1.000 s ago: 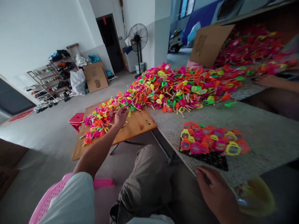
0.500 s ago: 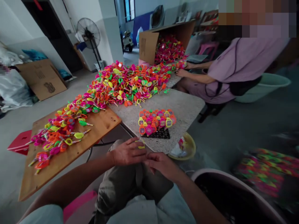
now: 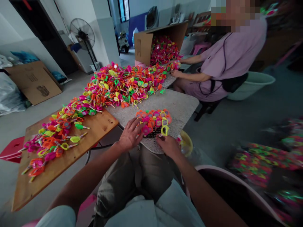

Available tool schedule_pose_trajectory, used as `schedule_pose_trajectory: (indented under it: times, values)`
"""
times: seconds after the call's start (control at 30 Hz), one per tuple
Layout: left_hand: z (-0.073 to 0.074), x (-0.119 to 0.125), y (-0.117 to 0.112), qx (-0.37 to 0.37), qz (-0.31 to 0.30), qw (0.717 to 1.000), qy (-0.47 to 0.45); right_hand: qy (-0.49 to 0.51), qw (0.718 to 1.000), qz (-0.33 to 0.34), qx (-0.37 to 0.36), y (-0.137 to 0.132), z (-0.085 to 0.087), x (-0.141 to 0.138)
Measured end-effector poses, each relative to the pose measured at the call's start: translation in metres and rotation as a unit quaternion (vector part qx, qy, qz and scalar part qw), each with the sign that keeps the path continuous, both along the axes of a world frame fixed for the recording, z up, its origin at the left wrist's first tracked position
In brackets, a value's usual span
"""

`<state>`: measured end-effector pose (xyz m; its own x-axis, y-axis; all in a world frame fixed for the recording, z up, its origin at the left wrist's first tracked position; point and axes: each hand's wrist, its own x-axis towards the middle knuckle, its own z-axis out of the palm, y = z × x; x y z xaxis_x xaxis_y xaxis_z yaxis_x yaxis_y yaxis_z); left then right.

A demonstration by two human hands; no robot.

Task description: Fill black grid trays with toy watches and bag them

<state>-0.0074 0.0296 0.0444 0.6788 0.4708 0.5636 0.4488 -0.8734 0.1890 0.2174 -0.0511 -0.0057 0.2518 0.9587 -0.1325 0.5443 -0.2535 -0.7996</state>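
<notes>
A black grid-like tray (image 3: 155,132) lies near the front corner of the speckled table, with rows of bright toy watches (image 3: 155,116) standing in it. My left hand (image 3: 129,135) rests at the tray's left side, fingers stretched out and touching the watches there. At the front right of the tray, my right hand (image 3: 169,145) pinches the lower end of a yellow toy watch (image 3: 165,130), its round face end upright above the fingers. Whether that lower end sits in the tray is hidden by the hand.
A big heap of toy watches (image 3: 125,83) spreads across the table and onto a wooden board (image 3: 94,126). Opposite, a person in a pink top (image 3: 233,60) reaches toward watches by a cardboard box (image 3: 143,49). A yellow basin (image 3: 188,143) and large dark tub (image 3: 227,189) stand at right.
Both hands have moved from above my lap forward to the tray and apart from each other. The yellow watch has come to the tray's front edge in my right hand. My view has shifted slightly right.
</notes>
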Motion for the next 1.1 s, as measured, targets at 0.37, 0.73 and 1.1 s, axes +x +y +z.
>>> schedule_pose_trajectory:
  times: [0.37,0.73,1.1]
  values:
    - [-0.027,0.013,0.005,-0.031,0.012,0.999,-0.006,-0.202,0.977,0.043,0.053,0.026,-0.023,-0.021]
    - [-0.028,0.019,0.004,-0.042,-0.024,0.998,-0.036,-0.29,0.956,0.045,0.023,0.027,-0.02,-0.035]
    - [-0.018,-0.194,0.048,-0.008,0.397,0.91,0.122,-0.164,0.954,-0.018,0.249,-0.026,-0.068,-0.017]
